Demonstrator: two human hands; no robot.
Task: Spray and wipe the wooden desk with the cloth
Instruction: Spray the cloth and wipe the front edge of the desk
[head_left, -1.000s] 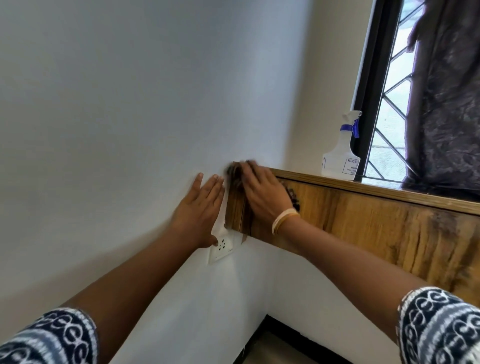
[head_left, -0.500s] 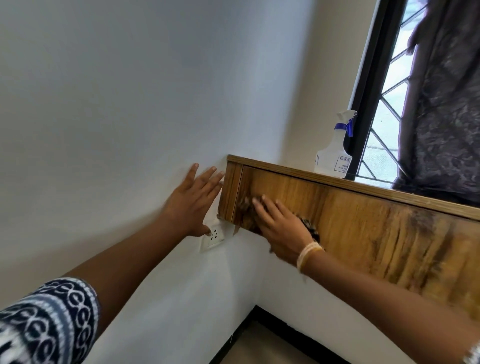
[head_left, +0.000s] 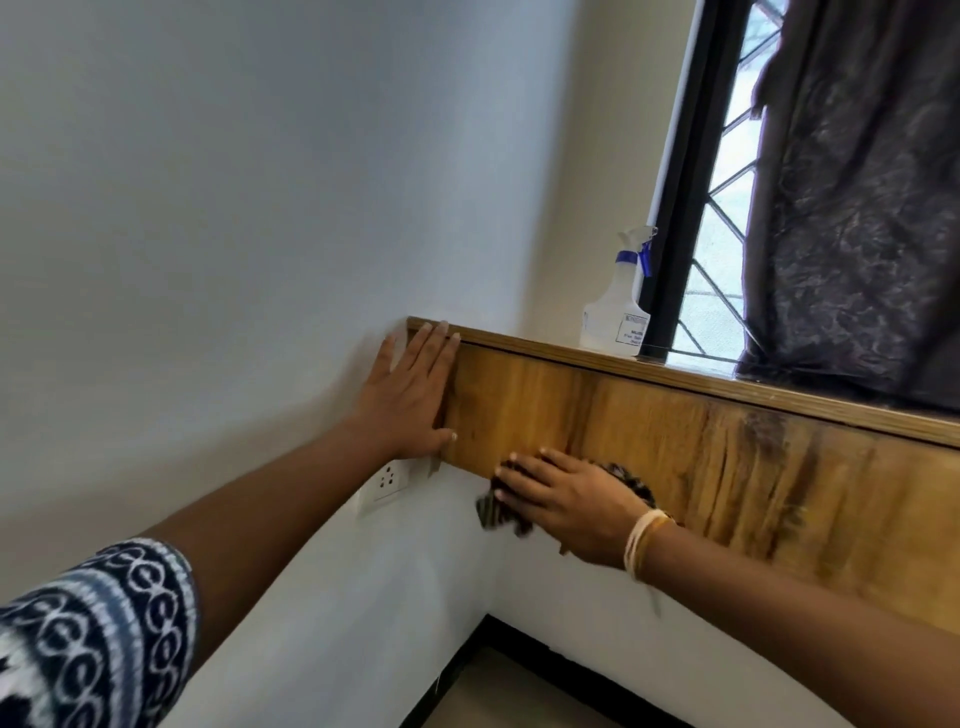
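The wooden desk (head_left: 675, 415) runs from the room's corner to the right, its front panel facing me. My right hand (head_left: 566, 499) lies flat with straight fingers on a dark patterned cloth (head_left: 496, 512) and presses it against the panel's lower edge; the cloth hangs a little below the wood. My left hand (head_left: 410, 389) rests flat with spread fingers over the desk's left end and the white wall beside it. A clear spray bottle (head_left: 615, 312) with a blue collar stands upright on the desk top by the window frame.
A white wall socket (head_left: 387, 480) sits just under my left hand. A black-framed window (head_left: 680, 208) with a diagonal grille and a dark curtain (head_left: 857, 208) rise behind the desk at the right. Floor and a black skirting (head_left: 519, 654) lie below.
My right hand slid the cloth from the desk's top left corner down to the panel's lower edge and rightward. My left hand shifted from the wall onto the desk's left end.
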